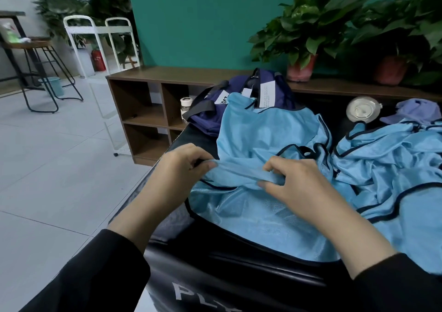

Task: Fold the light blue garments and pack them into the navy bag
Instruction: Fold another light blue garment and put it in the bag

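Two potted plants top a brown shelf; a purple cap lies right.

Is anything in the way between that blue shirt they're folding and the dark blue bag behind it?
Nothing visible blocks it. Both the left hand and right hand grip the light blue garment, whose far edge already lies against the navy bag. Whether the bag's opening is clear cannot be told.

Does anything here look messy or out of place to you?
Mostly the heap of light blue garments at the right: crumpled together, not folded. The left hand and right hand pinch a fold of the garment spread in front, whose far end lies over the navy bag. Nothing looks spilled or damaged.
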